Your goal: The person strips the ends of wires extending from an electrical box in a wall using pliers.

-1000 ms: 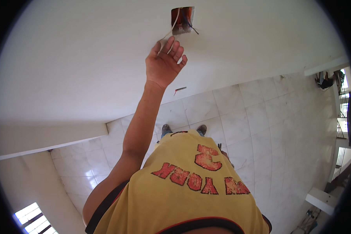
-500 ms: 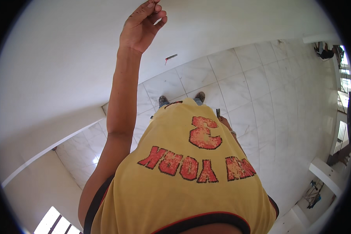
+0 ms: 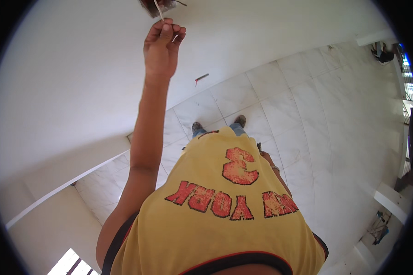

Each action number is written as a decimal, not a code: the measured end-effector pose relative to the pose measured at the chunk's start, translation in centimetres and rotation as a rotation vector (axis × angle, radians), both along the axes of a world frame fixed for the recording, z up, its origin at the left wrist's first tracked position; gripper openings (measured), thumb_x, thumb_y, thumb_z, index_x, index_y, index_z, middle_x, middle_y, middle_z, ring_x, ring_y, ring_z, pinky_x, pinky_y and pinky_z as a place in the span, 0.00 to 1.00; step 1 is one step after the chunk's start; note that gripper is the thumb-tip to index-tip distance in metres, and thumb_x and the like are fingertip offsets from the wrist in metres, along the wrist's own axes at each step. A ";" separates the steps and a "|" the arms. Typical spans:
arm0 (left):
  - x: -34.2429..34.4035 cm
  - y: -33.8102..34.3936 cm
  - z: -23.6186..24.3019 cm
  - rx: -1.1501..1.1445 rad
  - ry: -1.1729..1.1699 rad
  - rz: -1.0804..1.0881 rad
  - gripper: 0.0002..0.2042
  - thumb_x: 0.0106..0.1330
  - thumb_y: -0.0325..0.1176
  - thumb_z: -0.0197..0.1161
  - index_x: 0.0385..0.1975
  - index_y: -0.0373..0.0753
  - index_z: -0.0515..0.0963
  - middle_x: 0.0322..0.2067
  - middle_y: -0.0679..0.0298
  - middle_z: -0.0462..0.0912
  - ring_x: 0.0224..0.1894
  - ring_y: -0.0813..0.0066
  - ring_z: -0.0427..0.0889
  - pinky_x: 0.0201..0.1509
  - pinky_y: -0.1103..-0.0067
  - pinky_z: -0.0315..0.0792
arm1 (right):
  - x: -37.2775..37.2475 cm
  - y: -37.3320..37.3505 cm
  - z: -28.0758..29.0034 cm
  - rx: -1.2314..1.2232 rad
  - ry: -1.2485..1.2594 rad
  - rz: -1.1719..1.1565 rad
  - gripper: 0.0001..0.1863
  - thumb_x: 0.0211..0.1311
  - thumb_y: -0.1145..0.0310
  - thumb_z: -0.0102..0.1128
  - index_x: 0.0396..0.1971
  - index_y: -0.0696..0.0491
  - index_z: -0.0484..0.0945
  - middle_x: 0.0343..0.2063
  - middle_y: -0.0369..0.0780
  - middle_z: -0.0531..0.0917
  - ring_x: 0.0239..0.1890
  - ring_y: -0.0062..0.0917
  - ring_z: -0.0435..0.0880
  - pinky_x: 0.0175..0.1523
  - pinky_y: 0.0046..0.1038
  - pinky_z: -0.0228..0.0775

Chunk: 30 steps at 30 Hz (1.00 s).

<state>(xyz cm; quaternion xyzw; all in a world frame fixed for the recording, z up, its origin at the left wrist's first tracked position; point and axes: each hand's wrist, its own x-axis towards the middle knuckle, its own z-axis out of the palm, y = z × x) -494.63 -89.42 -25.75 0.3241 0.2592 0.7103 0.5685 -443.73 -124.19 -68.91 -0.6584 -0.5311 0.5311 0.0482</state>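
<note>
My left hand (image 3: pixel 163 48) is raised against the white wall, thumb and fingertips pinched on a white wire (image 3: pixel 159 9). The wire leads up to a recessed box opening (image 3: pixel 150 8) at the top edge of the view, where a dark wire also sticks out. Low on my right side, my right hand (image 3: pixel 266 158) is partly hidden by my yellow shirt. Its fingers are closed round a dark tool with two narrow prongs that looks like pliers (image 3: pixel 259 147).
A second, smaller wall opening (image 3: pixel 201 79) with a red wire hanging out sits lower on the wall. Marble-look tiles (image 3: pixel 298 119) cover the floor. A white ledge (image 3: pixel 69 185) runs at the left. Dark items (image 3: pixel 382 53) lie at the far right, near barred windows.
My left hand has come lower in the view, with the white wire and the recessed box now showing above it. My right hand stays at my side with the pliers.
</note>
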 end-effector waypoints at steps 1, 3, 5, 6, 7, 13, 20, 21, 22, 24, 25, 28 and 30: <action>1.5 1.0 -0.4 0.030 0.010 0.017 0.05 0.76 0.30 0.56 0.45 0.39 0.78 0.35 0.65 0.82 0.43 0.69 0.79 0.57 0.69 0.72 | 0.2 -1.4 -2.3 -0.033 0.007 -0.011 0.14 0.59 0.62 0.59 0.33 0.58 0.83 0.30 0.50 0.85 0.35 0.41 0.85 0.42 0.38 0.75; 1.3 0.6 -1.4 0.092 0.068 0.108 0.07 0.76 0.31 0.56 0.47 0.39 0.78 0.38 0.64 0.83 0.45 0.68 0.80 0.57 0.68 0.72 | -1.7 0.5 -1.5 -0.130 0.007 -0.134 0.16 0.61 0.61 0.60 0.36 0.60 0.83 0.31 0.49 0.86 0.35 0.37 0.85 0.42 0.37 0.75; 1.8 -0.7 -0.4 -0.003 0.138 0.101 0.09 0.76 0.32 0.56 0.49 0.38 0.78 0.41 0.62 0.83 0.46 0.66 0.81 0.58 0.68 0.73 | -2.2 2.4 0.0 -0.164 -0.069 -0.185 0.19 0.63 0.60 0.61 0.40 0.64 0.82 0.31 0.48 0.87 0.34 0.31 0.85 0.41 0.34 0.75; 2.4 -1.1 0.1 -0.054 0.158 0.084 0.10 0.76 0.33 0.56 0.50 0.38 0.78 0.43 0.61 0.83 0.47 0.66 0.82 0.58 0.68 0.73 | -1.5 2.4 -0.6 -0.147 -0.041 -0.186 0.19 0.63 0.60 0.61 0.40 0.64 0.82 0.31 0.48 0.87 0.34 0.31 0.85 0.41 0.34 0.75; 2.7 -1.3 -0.4 -0.087 0.172 0.029 0.12 0.76 0.33 0.55 0.53 0.35 0.77 0.46 0.59 0.83 0.48 0.65 0.82 0.58 0.68 0.74 | -0.4 1.9 -2.0 -0.134 -0.012 -0.192 0.19 0.62 0.60 0.62 0.40 0.63 0.82 0.31 0.48 0.87 0.34 0.31 0.85 0.41 0.34 0.75; 4.5 -4.6 -3.4 -0.308 0.450 -0.044 0.12 0.74 0.30 0.57 0.51 0.32 0.79 0.39 0.60 0.85 0.43 0.72 0.84 0.52 0.76 0.77 | 1.5 5.8 -1.1 -0.182 0.050 -0.219 0.15 0.62 0.65 0.59 0.38 0.64 0.81 0.30 0.47 0.86 0.32 0.33 0.85 0.38 0.35 0.76; 6.9 -4.5 -0.3 -0.303 0.427 0.323 0.15 0.74 0.32 0.59 0.56 0.32 0.76 0.30 0.65 0.82 0.37 0.77 0.82 0.49 0.78 0.75 | 4.6 12.3 2.0 -0.384 0.233 -0.360 0.07 0.61 0.75 0.53 0.38 0.59 0.73 0.17 0.38 0.75 0.12 0.22 0.72 0.14 0.29 0.61; 7.5 -4.0 1.2 -0.269 0.469 0.425 0.18 0.74 0.33 0.59 0.59 0.31 0.73 0.28 0.66 0.81 0.33 0.78 0.80 0.46 0.78 0.75 | 4.4 13.4 3.0 -0.347 0.153 -0.293 0.07 0.62 0.75 0.51 0.40 0.59 0.72 0.15 0.38 0.73 0.11 0.22 0.70 0.13 0.29 0.58; 7.9 -3.5 2.4 -0.233 0.501 0.464 0.18 0.74 0.33 0.59 0.59 0.31 0.73 0.28 0.65 0.81 0.32 0.78 0.80 0.44 0.78 0.76 | 5.4 13.9 2.5 -0.361 0.169 -0.300 0.07 0.63 0.75 0.51 0.40 0.59 0.72 0.16 0.38 0.73 0.11 0.23 0.70 0.13 0.29 0.58; 8.4 -1.9 4.1 -0.163 0.566 0.531 0.19 0.73 0.34 0.60 0.59 0.30 0.72 0.28 0.64 0.81 0.30 0.78 0.79 0.41 0.78 0.76 | 7.8 14.8 1.3 -0.392 0.204 -0.324 0.07 0.63 0.75 0.51 0.40 0.59 0.72 0.16 0.38 0.74 0.12 0.23 0.71 0.13 0.29 0.59; 8.5 -1.3 4.8 -0.180 0.572 0.546 0.19 0.73 0.35 0.60 0.58 0.29 0.73 0.28 0.64 0.80 0.29 0.78 0.78 0.39 0.78 0.75 | 8.0 15.6 1.5 -0.387 0.173 -0.325 0.08 0.63 0.78 0.54 0.41 0.55 0.73 0.18 0.36 0.73 0.14 0.22 0.71 0.15 0.26 0.56; 8.6 0.3 6.3 -0.227 0.587 0.600 0.20 0.72 0.37 0.61 0.57 0.28 0.73 0.27 0.62 0.80 0.25 0.77 0.77 0.32 0.78 0.75 | 8.9 17.5 2.3 -0.360 0.128 -0.343 0.08 0.63 0.79 0.53 0.42 0.55 0.73 0.18 0.36 0.73 0.14 0.22 0.71 0.15 0.25 0.57; 8.6 1.2 6.8 -0.249 0.581 0.647 0.22 0.72 0.37 0.60 0.57 0.25 0.71 0.27 0.61 0.80 0.23 0.76 0.77 0.27 0.78 0.74 | 9.0 18.2 2.6 -0.338 0.204 -0.371 0.09 0.63 0.80 0.53 0.42 0.55 0.73 0.18 0.36 0.74 0.14 0.22 0.71 0.16 0.26 0.57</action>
